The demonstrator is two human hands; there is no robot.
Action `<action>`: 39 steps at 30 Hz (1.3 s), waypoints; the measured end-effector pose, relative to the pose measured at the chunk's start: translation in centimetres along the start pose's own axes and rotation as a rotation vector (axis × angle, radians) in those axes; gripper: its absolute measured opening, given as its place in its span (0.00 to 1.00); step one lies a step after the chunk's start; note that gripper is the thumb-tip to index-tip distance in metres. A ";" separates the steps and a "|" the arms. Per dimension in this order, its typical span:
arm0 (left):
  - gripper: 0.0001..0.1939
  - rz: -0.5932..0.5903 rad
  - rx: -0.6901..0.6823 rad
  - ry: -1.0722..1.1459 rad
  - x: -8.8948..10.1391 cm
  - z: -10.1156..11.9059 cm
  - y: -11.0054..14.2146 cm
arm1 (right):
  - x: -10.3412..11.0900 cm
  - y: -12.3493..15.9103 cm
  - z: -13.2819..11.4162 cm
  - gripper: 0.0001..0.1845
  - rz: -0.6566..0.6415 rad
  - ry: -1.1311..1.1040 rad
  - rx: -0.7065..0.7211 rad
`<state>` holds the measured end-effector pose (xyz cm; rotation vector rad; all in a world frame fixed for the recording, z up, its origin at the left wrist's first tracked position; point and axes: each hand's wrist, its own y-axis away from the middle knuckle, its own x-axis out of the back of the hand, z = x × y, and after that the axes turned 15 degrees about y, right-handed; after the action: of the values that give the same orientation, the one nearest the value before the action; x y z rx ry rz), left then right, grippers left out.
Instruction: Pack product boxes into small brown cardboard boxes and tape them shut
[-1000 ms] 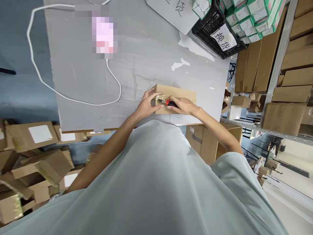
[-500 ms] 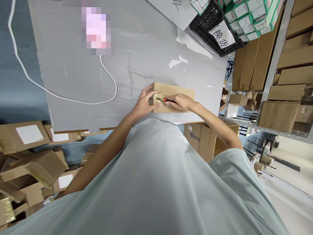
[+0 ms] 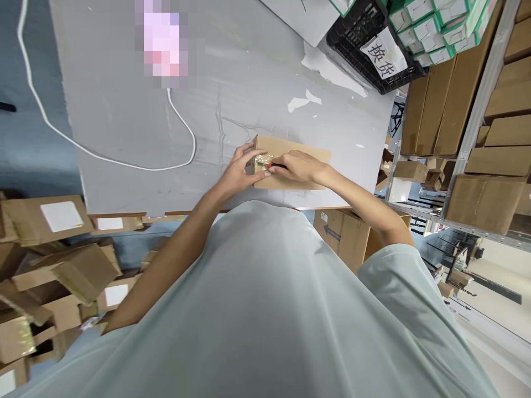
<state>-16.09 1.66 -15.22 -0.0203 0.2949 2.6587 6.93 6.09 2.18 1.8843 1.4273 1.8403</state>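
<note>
A small closed cardboard box (image 3: 282, 146) lies lengthwise on the grey table, close to my body. My left hand (image 3: 239, 171) grips its left end, with the fingers on the far side and the thumb on the near part of the top. In my right hand (image 3: 302, 167) is a red-and-black box cutter (image 3: 277, 165), held low over the box. Its front end points left at shiny clear tape (image 3: 263, 160) near my left fingers. The blade is too small to make out, and my right fingers hide most of the handle.
A white cable (image 3: 188, 131) runs across the grey table (image 3: 133, 116) to a blurred-out object (image 3: 161, 41). Torn white paper (image 3: 305, 101) lies beyond the box. A black crate (image 3: 360, 50) stands far right, near shelves of cartons (image 3: 498, 127). Open cartons (image 3: 62, 276) crowd the floor at left.
My right hand and the box cutter have moved left along the box, nearer my left hand. The left hand still holds the box's end. The camera view has shifted slightly.
</note>
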 end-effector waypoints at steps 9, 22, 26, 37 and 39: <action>0.53 0.082 0.083 -0.022 0.2 1.3 0.4 | 0.4 2.0 2.8 0.21 -0.131 0.027 -0.185; 0.66 0.286 0.306 -0.012 -2.3 4.0 0.3 | -9.1 13.0 17.2 0.22 -0.121 -0.137 -0.281; 0.62 0.329 0.311 -0.029 -2.1 4.0 0.8 | -12.8 13.8 22.2 0.19 -0.034 -0.376 -0.340; 0.50 0.557 0.276 0.063 2.2 3.9 2.4 | -23.7 3.0 9.1 0.24 0.394 -1.608 -0.594; 0.50 0.531 0.246 0.017 3.2 4.0 2.7 | -23.0 3.0 7.1 0.24 0.432 -1.582 -0.564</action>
<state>-20.04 1.60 -11.02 0.1306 0.7176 3.1209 19.08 -7.77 -13.58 2.2699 -0.0363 0.2304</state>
